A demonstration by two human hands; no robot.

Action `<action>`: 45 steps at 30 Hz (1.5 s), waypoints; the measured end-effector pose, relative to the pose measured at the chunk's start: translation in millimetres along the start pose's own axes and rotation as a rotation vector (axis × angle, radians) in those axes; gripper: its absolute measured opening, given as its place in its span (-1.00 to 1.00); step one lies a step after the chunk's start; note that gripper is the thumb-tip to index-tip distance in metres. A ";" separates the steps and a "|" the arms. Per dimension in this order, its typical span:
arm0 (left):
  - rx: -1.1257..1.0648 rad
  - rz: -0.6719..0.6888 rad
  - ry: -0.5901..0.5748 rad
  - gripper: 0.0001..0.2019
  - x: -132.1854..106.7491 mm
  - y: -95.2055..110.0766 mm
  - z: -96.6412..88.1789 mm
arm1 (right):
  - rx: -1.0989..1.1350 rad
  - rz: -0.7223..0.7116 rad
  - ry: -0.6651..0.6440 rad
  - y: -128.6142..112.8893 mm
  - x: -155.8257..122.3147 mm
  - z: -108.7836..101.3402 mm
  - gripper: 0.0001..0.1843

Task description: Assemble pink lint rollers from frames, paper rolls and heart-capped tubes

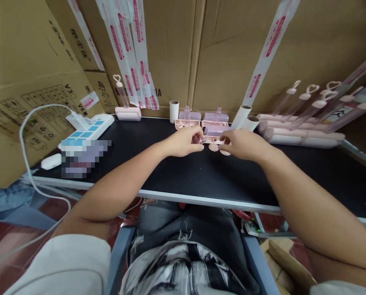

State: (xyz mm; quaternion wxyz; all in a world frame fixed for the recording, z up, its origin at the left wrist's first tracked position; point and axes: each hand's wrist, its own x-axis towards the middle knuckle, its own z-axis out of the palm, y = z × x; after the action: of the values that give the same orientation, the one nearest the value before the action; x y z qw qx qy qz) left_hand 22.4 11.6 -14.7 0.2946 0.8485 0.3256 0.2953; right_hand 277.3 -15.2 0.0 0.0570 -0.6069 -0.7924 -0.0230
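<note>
Nearest to me are the dark trousers (pixel 207 225), and after them the bare front part of the black counter (pixel 176 176). Farther in, two flat round pink discs (pixel 213 147) lie on the counter, just in front of a pink holder (pixel 210 139) with holes in it.

At this holder I see both hands. My left hand (pixel 187 141) is half curled, thumb and first finger a little apart; a small clear piece (pixel 203 140) is at its fingertips, but I cannot tell if it is really gripped. My right hand (pixel 242 143) bends its fingers down over the second disc; whether it has hold of the disc or only touches it, I cannot tell.

For such small parts, I judge that light fingertip pressure is best: one hand should steady the holder while the other works, and a thin disc is more easily taken by its rim. My right fingers cover part of the view, so I would lift them slightly to see the holes.

Just behind the holder is a purple block (pixel 216 130); beyond it, two more pink holders (pixel 187 123) sit between white tubes (pixel 174 112). A cardboard wall (pixel 232 49) closes the back.
</note>
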 end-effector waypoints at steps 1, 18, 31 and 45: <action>0.090 -0.015 -0.042 -0.80 0.3 -2.6 -1.1 | 0.045 0.029 0.082 4.5 0.3 -5.0 -0.71; 0.458 -0.192 -0.234 -0.48 3.3 -26.7 -22.7 | 0.433 0.349 0.582 70.2 28.0 -11.7 -0.54; -0.133 0.373 0.258 -0.49 -2.7 15.2 -1.5 | 1.253 0.024 0.057 -33.3 3.3 10.1 -0.28; -0.266 0.107 0.440 -0.59 -6.4 23.6 -10.6 | 0.303 -0.129 0.035 -15.9 2.6 15.7 -0.71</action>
State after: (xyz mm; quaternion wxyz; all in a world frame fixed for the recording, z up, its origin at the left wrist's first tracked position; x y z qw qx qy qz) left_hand 20.0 -4.3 6.6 0.3098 0.7335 0.2949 0.5282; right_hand 260.3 -15.2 -14.7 0.1601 -0.5388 -0.8230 0.0826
